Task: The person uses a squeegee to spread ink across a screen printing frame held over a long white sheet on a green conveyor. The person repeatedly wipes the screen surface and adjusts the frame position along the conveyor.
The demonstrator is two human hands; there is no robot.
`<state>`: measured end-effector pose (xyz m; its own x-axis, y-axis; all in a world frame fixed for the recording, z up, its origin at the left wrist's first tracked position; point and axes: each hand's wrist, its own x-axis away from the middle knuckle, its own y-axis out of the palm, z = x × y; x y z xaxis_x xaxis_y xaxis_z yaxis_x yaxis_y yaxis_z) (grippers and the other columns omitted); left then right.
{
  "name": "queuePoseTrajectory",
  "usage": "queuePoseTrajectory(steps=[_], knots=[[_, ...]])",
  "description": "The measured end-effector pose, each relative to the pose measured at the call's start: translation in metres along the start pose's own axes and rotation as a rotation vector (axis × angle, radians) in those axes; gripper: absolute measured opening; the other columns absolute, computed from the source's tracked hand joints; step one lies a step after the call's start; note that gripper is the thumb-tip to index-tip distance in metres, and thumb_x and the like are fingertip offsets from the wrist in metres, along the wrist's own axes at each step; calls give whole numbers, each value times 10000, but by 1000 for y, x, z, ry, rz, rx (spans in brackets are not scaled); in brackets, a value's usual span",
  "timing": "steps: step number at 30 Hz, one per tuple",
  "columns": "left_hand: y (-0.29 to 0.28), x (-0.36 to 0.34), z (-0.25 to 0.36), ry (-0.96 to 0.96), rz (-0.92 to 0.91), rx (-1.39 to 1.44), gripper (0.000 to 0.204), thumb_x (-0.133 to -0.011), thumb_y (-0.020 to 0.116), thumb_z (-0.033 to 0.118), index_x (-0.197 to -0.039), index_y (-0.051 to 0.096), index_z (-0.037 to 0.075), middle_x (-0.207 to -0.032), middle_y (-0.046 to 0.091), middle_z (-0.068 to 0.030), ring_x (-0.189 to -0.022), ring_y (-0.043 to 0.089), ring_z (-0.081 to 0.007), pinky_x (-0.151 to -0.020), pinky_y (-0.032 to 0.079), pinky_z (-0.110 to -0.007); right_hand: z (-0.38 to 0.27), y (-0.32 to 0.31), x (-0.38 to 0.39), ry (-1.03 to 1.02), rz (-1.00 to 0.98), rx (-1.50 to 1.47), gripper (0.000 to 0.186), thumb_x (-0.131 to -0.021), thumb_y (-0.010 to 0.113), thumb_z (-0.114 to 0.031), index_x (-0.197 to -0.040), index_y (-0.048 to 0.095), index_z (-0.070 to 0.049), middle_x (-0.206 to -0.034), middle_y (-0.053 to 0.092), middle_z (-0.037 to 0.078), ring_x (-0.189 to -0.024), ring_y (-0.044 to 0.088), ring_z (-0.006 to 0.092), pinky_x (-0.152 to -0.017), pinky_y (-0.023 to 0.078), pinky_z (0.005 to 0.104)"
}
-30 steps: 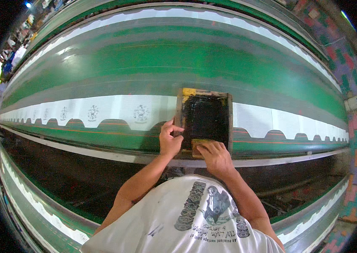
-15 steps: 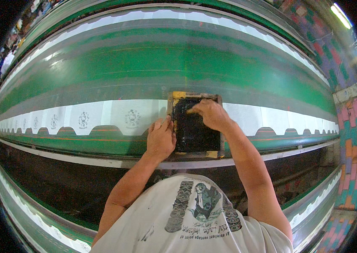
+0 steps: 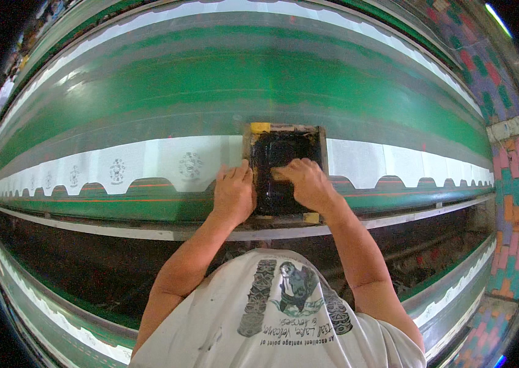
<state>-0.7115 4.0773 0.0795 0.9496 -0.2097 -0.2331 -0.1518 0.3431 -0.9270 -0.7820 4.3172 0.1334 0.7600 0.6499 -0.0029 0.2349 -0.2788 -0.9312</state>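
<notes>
A small screen-printing frame point(image 3: 324, 153) with a dark, ink-coated middle lies over a row of white cut cloth pieces point(image 3: 357, 162) on a long green table. My left hand point(image 3: 235, 195) grips the frame's left rim, its fingers closed along the edge. Inside the frame, my right hand point(image 3: 312, 187) is closed around a squeegee point(image 3: 276, 175), whose tan end shows at the fingertips; the rest is hidden by the hand and dark ink. Left of the frame, a cloth piece bears a round dark print point(image 3: 190, 166), and several more prints run farther left.
The green table point(image 3: 210, 80) stretches across the view, with another white cloth row point(image 3: 228, 7) along its far side. A pale rail point(image 3: 149, 233) edges the near side. Behind me stand further green tables with white pieces. Coloured paving point(image 3: 511, 208) lies at the right.
My right hand has moved with the squeegee toward me, from the frame's upper part to its middle. My left hand stays at the left rim. The view has shifted slightly.
</notes>
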Motion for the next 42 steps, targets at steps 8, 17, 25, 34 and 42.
queuePoseTrajectory(steps=[8,17,25,34,42], knots=[[18,6,2,-69,95,60,503,-932,722,151,-1394,695,-49,-1566,574,-213,-1419,554,-390,-1242,365,-635,-48,15,70,37,-13,3,565,-847,658,40,-1384,757,-105,-1291,728,140,-1237,658,385,-1107,518,508],[64,23,8,-286,334,599,734,-777,725,-71,-1487,698,110,-1566,614,-241,-1429,576,-440,-1243,441,-510,-56,15,104,43,158,-110,453,-891,859,-146,-1332,772,-85,-1401,695,157,-1350,615,415,-1144,511,519],[60,18,16,-378,378,754,411,-747,720,-85,-1103,817,97,-1496,648,-289,-1462,580,-433,-1232,436,-499,-1,31,157,451,483,-296,424,-950,829,-112,-1364,742,-80,-1420,692,192,-1345,641,433,-1130,536,518],[93,-20,103,-275,512,733,329,-739,719,-83,-1006,795,94,-1432,672,-279,-1436,595,-450,-1236,418,-521,78,15,218,425,539,-403,413,-968,817,-101,-1374,747,-83,-1431,705,184,-1348,657,402,-1147,535,483],[145,-58,207,-301,485,770,255,-759,718,-55,-963,800,74,-1522,631,-346,-1434,611,-450,-1240,425,-477,176,-22,285,396,546,-342,402,-939,799,-19,-1337,750,-58,-1407,710,183,-1348,641,409,-1133,534,496]])
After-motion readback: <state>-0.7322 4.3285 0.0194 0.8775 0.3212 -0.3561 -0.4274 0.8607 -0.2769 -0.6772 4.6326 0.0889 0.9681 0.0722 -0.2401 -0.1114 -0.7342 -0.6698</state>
